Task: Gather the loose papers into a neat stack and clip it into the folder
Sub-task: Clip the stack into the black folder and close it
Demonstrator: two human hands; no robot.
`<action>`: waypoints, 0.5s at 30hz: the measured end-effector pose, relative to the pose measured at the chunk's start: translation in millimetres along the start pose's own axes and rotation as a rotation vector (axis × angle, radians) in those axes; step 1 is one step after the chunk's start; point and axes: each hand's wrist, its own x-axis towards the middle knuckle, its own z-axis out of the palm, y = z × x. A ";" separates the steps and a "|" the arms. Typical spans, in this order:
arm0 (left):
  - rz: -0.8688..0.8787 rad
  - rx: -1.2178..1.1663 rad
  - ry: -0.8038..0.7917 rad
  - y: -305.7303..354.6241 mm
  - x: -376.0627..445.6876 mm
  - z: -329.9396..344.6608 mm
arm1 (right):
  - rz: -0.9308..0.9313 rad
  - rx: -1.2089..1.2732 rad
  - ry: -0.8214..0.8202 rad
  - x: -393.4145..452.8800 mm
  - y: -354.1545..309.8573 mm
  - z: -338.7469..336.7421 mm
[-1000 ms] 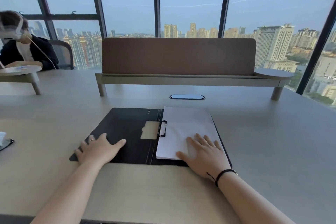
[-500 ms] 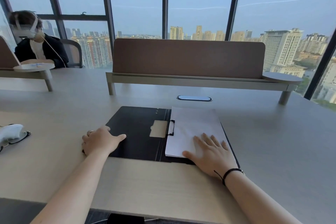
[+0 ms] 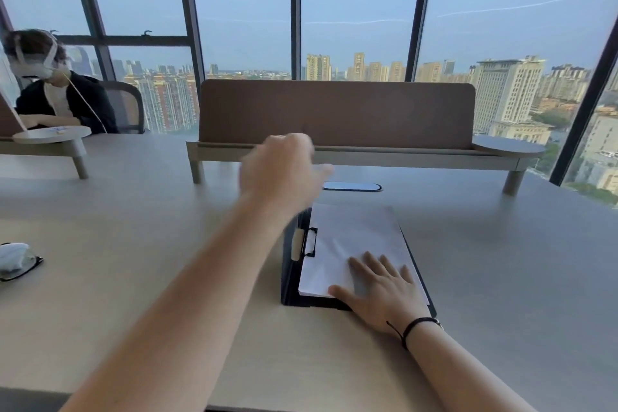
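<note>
A black folder (image 3: 288,281) lies on the pale table. Its left cover stands nearly upright and shows edge-on. My left hand (image 3: 281,170), blurred, is raised above the cover's top edge with curled fingers that seem to grip it. On the folder's right half rests a white paper stack (image 3: 351,234), with a black clip (image 3: 311,242) at its left edge. My right hand (image 3: 381,291) lies flat on the stack's near corner, fingers spread.
A brown desk divider (image 3: 334,110) on a low shelf runs across the table behind the folder, with a cable slot (image 3: 351,186) in front of it. Glasses with a white cloth (image 3: 16,261) lie at the far left. A person (image 3: 50,90) sits at the back left.
My left hand has risen from the table, bringing the folder's left cover from flat to nearly upright. My right hand has stayed flat on the papers. The view has shifted slightly.
</note>
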 end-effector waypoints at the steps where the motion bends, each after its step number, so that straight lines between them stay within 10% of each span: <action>1: 0.035 -0.122 -0.057 19.0 -4.9 8.1 | -0.004 -0.002 0.007 -0.9 -0.3 -0.8; 7: 0.055 -0.207 -0.793 37.4 -55.2 106.6 | -0.070 0.106 0.218 -15.2 10.1 -3.4; 15: -0.001 -0.079 -0.743 -35.0 -74.1 151.2 | 0.159 0.395 0.114 -27.4 69.8 -12.0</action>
